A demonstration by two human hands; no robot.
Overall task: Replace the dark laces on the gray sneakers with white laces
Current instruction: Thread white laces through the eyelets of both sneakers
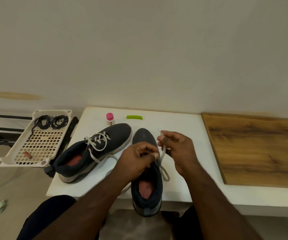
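Lacing the second sneaker, white lace in both hands

Sneaker nearest me (147,179) sits with its heel hanging over the tabletop (178,125) edge and its toe pointing away, so the eyelets lie right under my fingers. My left hand (138,157) curls over the tongue area and pinches the white lace (162,158) at the eyelets; it covers them, so I cannot tell how many rows are threaded. My right hand (176,144) is closed on the free end, holding it up and out to the right, I judge to keep the lace taut and untwisted while it feeds through. A slack loop of the same lace droops beside the shoe's right flank.

Left of it lies the other sneaker (94,151), angled toe-away, already carrying white laces (97,142) crossed over its tongue with the ends loose. It looks finished apart from tying.

Farther back stand a small pink-capped bottle (110,118) and a green plastic piece (134,117). Off the tabletop to the left, a perforated tray (36,153) holds the removed dark laces (50,121), coiled at its far end.

No brand or writing is readable anywhere.
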